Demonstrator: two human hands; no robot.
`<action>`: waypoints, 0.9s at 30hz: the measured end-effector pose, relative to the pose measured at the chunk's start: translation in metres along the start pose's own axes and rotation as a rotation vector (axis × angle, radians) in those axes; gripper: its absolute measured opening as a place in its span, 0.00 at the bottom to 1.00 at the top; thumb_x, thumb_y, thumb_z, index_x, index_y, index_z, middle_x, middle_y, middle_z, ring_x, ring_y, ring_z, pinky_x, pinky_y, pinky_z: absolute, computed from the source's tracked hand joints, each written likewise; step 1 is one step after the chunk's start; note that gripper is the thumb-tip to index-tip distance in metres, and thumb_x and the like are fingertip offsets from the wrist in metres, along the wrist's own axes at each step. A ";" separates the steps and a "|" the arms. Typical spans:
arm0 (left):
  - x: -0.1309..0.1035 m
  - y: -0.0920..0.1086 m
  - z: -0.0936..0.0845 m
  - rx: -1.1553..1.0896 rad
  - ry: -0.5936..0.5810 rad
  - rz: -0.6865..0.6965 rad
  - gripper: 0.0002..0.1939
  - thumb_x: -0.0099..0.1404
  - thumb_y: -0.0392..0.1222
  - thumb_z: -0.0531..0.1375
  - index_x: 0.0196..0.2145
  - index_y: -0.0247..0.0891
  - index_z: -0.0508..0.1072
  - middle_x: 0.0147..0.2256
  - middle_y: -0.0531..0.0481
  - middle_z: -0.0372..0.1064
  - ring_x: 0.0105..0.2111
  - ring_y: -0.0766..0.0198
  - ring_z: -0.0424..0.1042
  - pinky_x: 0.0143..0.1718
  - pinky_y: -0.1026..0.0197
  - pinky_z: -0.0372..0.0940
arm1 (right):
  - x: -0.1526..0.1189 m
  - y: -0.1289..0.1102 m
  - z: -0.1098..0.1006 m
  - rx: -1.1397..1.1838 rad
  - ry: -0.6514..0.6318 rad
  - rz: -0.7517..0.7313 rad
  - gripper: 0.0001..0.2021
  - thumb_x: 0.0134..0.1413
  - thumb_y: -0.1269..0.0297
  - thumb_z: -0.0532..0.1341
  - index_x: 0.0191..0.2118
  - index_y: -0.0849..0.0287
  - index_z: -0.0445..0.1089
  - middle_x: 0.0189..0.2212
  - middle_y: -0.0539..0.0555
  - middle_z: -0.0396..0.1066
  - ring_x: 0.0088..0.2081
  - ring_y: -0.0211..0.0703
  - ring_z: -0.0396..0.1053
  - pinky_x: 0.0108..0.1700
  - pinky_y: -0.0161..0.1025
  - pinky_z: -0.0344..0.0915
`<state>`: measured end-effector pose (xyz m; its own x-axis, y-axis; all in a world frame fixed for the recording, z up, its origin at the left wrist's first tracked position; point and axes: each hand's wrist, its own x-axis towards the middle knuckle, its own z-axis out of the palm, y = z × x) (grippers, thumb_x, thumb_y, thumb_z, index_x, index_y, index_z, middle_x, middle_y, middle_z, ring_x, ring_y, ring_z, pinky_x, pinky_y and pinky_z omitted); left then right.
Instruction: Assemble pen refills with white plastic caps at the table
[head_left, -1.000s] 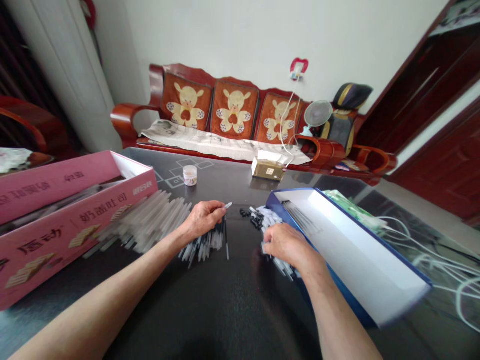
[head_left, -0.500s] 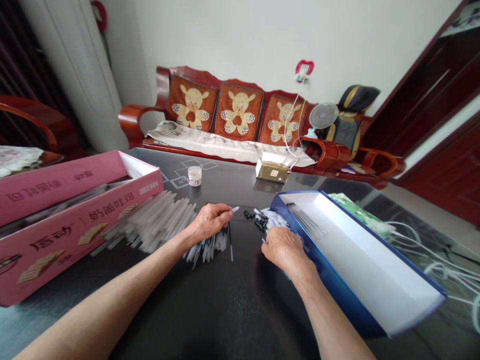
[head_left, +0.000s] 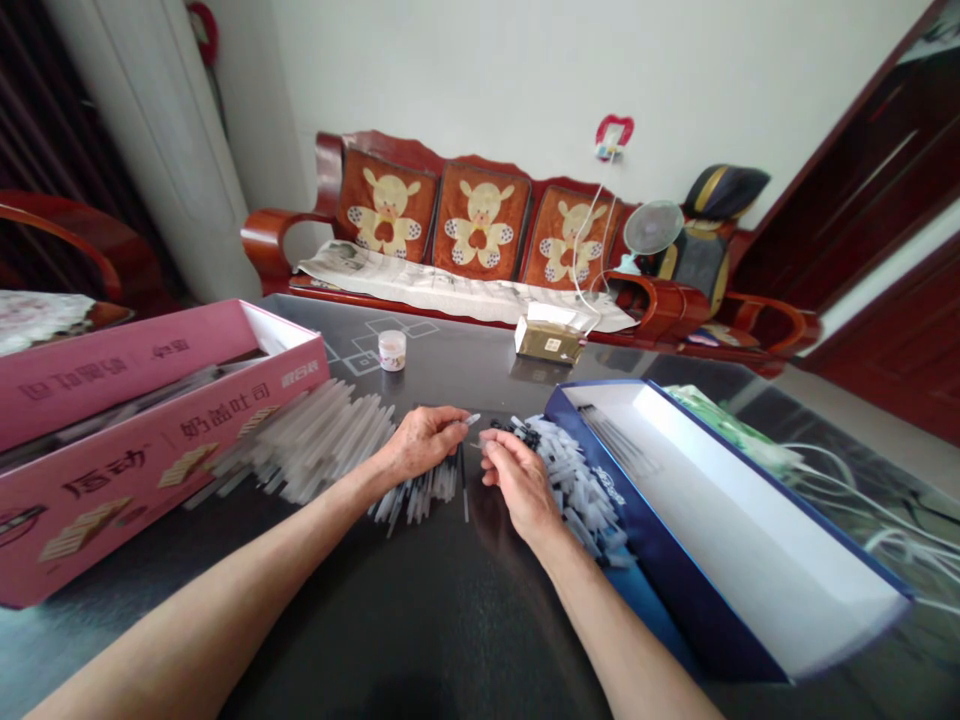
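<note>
My left hand point(head_left: 426, 440) pinches a slim pen part point(head_left: 472, 420) whose pale pointed end sticks out past the fingertips. Close to it, my right hand point(head_left: 519, 478) holds a small translucent plastic piece point(head_left: 478, 445) between thumb and finger; the two pieces are apart. Under and beside my left wrist lie translucent tubes point(head_left: 330, 440) in a thick pile. Thin dark-filled pen refills point(head_left: 416, 495) are bunched below the left hand, with a single refill point(head_left: 465, 488) to their right. Right of my right hand is a heap of small translucent plastic pieces point(head_left: 577, 480), with small black pieces point(head_left: 529, 434) behind it.
A pink carton point(head_left: 180, 420) holding more tubes stands left. At right lies a blue box point(head_left: 720, 500) with a white inside and several thin rods. A small jar point(head_left: 391, 350) and a tissue box point(head_left: 550, 340) stand farther back. White cables point(head_left: 885, 540) lie at far right.
My right hand has moved from the heap of plastic pieces leftward to my left hand, bringing a small translucent piece with it. The left hand has stayed in place with its pen part.
</note>
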<state>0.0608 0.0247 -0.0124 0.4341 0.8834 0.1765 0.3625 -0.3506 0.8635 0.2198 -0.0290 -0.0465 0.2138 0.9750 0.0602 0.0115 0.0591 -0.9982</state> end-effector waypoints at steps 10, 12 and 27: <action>-0.005 0.006 -0.002 0.214 -0.081 0.199 0.19 0.63 0.44 0.52 0.48 0.36 0.74 0.26 0.53 0.73 0.29 0.65 0.71 0.33 0.68 0.63 | 0.007 0.008 -0.006 0.376 0.063 0.008 0.15 0.43 0.58 0.67 0.39 0.56 0.72 0.29 0.48 0.69 0.30 0.33 0.66 0.30 0.30 0.65; -0.005 0.007 -0.002 0.248 -0.088 0.215 0.19 0.63 0.42 0.52 0.48 0.36 0.74 0.29 0.52 0.75 0.31 0.65 0.72 0.36 0.67 0.63 | 0.007 0.010 -0.006 0.360 0.064 0.001 0.16 0.44 0.57 0.66 0.41 0.56 0.73 0.30 0.48 0.70 0.31 0.34 0.66 0.30 0.31 0.65; -0.007 0.008 0.000 0.304 -0.143 0.270 0.18 0.63 0.40 0.51 0.48 0.39 0.73 0.28 0.54 0.73 0.27 0.68 0.69 0.30 0.69 0.59 | 0.005 0.011 -0.005 0.234 0.024 -0.020 0.16 0.47 0.56 0.64 0.42 0.56 0.72 0.33 0.50 0.72 0.34 0.37 0.69 0.32 0.33 0.67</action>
<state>0.0608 0.0157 -0.0073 0.6490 0.7028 0.2913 0.4377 -0.6581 0.6127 0.2258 -0.0243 -0.0570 0.2388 0.9680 0.0774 -0.2104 0.1293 -0.9690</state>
